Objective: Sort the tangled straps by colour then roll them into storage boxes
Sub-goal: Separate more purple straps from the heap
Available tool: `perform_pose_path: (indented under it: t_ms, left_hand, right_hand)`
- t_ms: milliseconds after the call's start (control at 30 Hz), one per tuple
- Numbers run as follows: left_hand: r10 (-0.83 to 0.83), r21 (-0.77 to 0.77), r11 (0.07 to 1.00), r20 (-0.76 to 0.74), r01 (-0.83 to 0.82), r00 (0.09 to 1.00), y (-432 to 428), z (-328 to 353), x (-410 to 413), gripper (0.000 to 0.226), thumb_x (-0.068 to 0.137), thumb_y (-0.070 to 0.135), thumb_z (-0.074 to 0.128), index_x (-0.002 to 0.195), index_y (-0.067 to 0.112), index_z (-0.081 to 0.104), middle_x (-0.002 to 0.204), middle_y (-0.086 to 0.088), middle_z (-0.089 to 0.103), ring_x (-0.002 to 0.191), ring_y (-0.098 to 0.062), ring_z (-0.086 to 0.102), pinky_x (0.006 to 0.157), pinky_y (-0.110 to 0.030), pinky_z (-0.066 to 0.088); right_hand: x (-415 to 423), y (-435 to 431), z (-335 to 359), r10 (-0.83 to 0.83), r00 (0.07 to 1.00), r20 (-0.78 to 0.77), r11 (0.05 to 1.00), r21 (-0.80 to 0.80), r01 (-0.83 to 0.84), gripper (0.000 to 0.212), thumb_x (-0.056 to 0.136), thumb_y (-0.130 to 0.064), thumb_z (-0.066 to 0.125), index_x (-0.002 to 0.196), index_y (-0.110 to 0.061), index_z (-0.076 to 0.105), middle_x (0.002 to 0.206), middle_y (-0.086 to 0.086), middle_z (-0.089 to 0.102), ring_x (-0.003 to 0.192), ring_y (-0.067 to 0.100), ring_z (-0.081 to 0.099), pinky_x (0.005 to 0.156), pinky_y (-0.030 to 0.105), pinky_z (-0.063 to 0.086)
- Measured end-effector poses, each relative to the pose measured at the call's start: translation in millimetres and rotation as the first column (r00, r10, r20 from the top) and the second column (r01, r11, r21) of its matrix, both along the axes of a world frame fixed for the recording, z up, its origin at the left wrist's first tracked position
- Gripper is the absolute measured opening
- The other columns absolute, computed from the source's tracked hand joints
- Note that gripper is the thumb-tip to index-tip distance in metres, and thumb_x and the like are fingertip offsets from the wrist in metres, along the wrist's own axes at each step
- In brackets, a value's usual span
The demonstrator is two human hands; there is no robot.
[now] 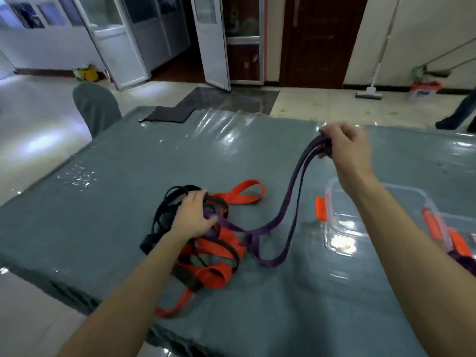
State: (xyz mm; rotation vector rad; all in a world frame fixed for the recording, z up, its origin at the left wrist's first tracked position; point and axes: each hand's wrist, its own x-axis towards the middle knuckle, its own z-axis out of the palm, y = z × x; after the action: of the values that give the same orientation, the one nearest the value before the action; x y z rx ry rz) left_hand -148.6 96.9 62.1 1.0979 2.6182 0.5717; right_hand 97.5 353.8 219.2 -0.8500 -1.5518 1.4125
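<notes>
tangled straps (213, 247) lie in a heap on the near-left part of the table (103, 176), close to its near edge. one orange end trails down to that edge. the heap mixes orange straps (247, 195), whose far loop lies open toward the middle of the table, with black straps (157, 217) bunched on its left side.

the left hand (192, 217) lies palm-down on top of the heap. its fingers are stretched over the black loops and its thumb is beside the purple webbing, so it presses rather than grips.

a purple strap (257, 230) runs out of the heap to the right and makes a slack loop on the table. it then climbs as two strands to the right hand (345, 145). that hand is raised above the table toward the far-right side, and its fingers are curled round the doubled strap.

a clear storage box (334, 235) with orange latches stands open at the near-right of the table, just right of the purple loop and partly under the right forearm. a second box (458, 220) of the same kind touches it toward the right edge. something purple shows there, too cut off to tell what it is.

a shiny clear film (231, 130) covers the grey-green table. a dark mat (167, 114) lies over its far edge. a covered chair (95, 106) stands at the far-left corner. beyond the table a mop (368, 95) leans by the wall, and a person's leg (458, 114) shows at the right.
</notes>
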Motion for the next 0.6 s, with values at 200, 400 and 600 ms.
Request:
perform_pose_path:
  t_ms: [200,400,600]
  left_hand:
    - [-0.333,-0.158,0.911,0.265,0.381,0.905,80,-61,98,0.164,0.058,0.069,0.099,0.175,0.02,-0.003,0.181,-0.008,0.023,0.167,-0.032,0.02,0.136,-0.049,0.019]
    - [-0.345,-0.24,0.909,0.023,0.34,0.938,119,-77,137,0.062,0.093,0.045,0.082,0.147,0.021,0.064,0.13,-0.013,0.072,0.133,-0.038,0.062,0.108,-0.045,0.043]
    - [-0.352,-0.051,0.936,-0.087,0.349,0.932,148,-9,165,0.011,0.098,0.016,0.065,0.108,0.016,0.069,0.106,-0.021,0.077,0.107,-0.045,0.071,0.087,-0.05,0.055]
  right_hand:
    - [65,4,24,-0.016,0.954,-0.299,0.992,-0.125,-0.022,0.017,0.105,0.003,0.056,0.095,-0.007,0.066,0.071,0.005,0.063,0.062,0.019,0.061,0.059,0.03,0.052]
    - [161,16,6,-0.069,0.932,-0.357,0.988,-0.156,0.013,0.028,0.088,0.001,0.052,0.083,-0.011,0.077,0.068,0.005,0.065,0.06,0.021,0.058,0.056,0.031,0.047]
    - [216,30,-66,-0.084,0.296,0.952,0.906,0.196,-0.374,0.034,0.101,-0.036,0.064,0.129,-0.02,0.073,0.131,0.013,0.066,0.12,0.034,0.065,0.109,0.045,0.05]
